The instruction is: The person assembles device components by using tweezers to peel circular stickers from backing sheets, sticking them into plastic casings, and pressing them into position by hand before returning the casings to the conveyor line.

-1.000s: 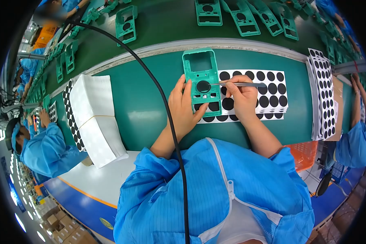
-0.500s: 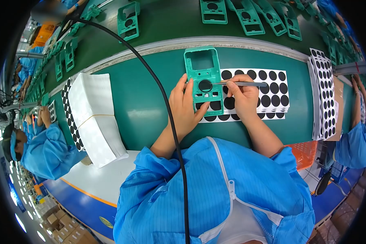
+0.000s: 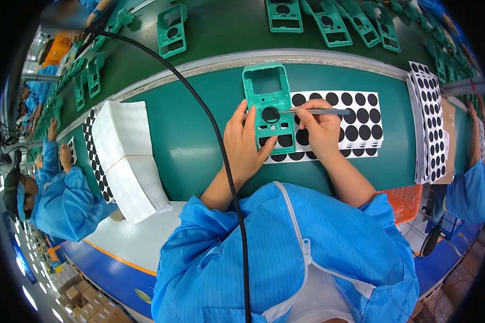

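Note:
My left hand [image 3: 241, 141] grips a green plastic housing [image 3: 265, 99] by its left side and lower edge, over the green bench. A black round sticker [image 3: 270, 114] lies at the circular opening in its middle. In my right hand [image 3: 323, 129] a pair of tweezers [image 3: 328, 111] is pinched, its tip at the right edge of that black circle. Whether the tip still grips the sticker I cannot make out. Under and beside the housing is a stack of white sheets of black round stickers [image 3: 376, 98], partly covered by my right hand.
Folded white sheets [image 3: 126, 140] with a band round them lie at left. More sticker sheets [image 3: 427, 124] are stacked at right. Beyond a metal rail [image 3: 210, 63], green housings [image 3: 172, 32] lie on a dark belt. A black cable [image 3: 206, 110] crosses my view. Co-workers [image 3: 64, 199] sit either side.
The housing and both hands stay almost where they were, with the tweezers still at the black circle. The co-worker at left has moved an arm up toward the belt.

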Motion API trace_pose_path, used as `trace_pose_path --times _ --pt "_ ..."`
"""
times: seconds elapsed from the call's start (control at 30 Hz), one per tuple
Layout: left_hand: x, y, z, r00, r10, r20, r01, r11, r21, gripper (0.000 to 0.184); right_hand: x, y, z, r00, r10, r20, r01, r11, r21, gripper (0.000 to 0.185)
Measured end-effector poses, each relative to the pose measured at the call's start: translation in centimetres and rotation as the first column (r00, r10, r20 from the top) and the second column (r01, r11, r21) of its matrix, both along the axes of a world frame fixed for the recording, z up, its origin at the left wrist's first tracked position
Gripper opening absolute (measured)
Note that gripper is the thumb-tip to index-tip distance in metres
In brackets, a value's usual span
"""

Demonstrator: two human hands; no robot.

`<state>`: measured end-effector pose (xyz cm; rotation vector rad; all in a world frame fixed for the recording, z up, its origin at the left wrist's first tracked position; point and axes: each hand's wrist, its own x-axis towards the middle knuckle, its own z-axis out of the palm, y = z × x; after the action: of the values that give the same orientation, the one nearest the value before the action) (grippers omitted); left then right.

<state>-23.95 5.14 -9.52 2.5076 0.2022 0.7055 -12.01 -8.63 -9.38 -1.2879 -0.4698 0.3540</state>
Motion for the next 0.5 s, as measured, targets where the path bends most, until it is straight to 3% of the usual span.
trace_pose_path --times 0.37,0.5 --pt "-0.03 -0.08 0.1 0.999 0.005 -0.048 -0.005 1.0 0.002 0.038 -0.18 -0.01 -0.05 0.999 -0.002 0.053 0.002 1.0 -0.01 0.005" --pt "0.02 -0.12 0.38 0.999 -0.01 -0.054 0.009 1.0 -0.016 0.034 -0.21 0.03 -0.09 0.997 0.0 0.082 0.001 1.0 -0.02 0.005"
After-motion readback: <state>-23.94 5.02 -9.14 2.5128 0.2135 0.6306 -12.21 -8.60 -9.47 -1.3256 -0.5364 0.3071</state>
